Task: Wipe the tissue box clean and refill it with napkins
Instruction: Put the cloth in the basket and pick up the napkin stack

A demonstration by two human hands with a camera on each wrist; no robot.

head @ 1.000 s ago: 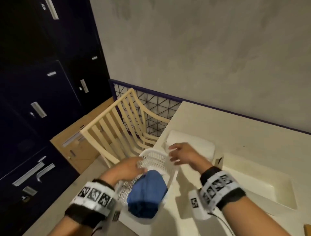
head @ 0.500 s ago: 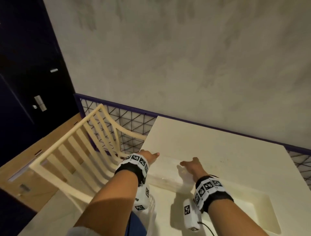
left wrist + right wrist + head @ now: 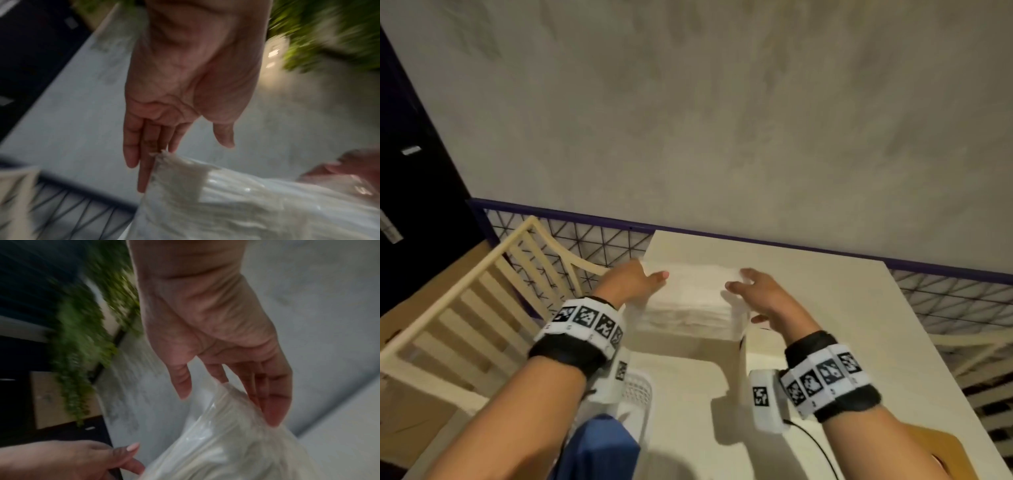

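Observation:
A plastic-wrapped pack of white napkins (image 3: 688,301) hangs level above the cream table (image 3: 825,294). My left hand (image 3: 633,284) presses its left end with straight fingers (image 3: 144,154), the thumb lying over the top edge. At the other end my right hand (image 3: 760,294) does the same, its straight fingers (image 3: 267,402) against the wrapper (image 3: 226,443) and the thumb spread on top. The pack (image 3: 246,203) is carried between the two hands. Of the cream tissue box only a sliver (image 3: 765,346) shows beside my right wrist; my right forearm hides the remainder.
A white mesh basket (image 3: 640,394) holding a blue cloth (image 3: 602,445) sits at the table's near left edge. A cream slatted chair (image 3: 482,308) and a wire fence (image 3: 571,246) stand to the left. A wooden piece (image 3: 935,445) lies under my right forearm. A grey wall rises behind.
My left hand left the basket and went to the pack's left end. Both hands then raised the pack off the table.

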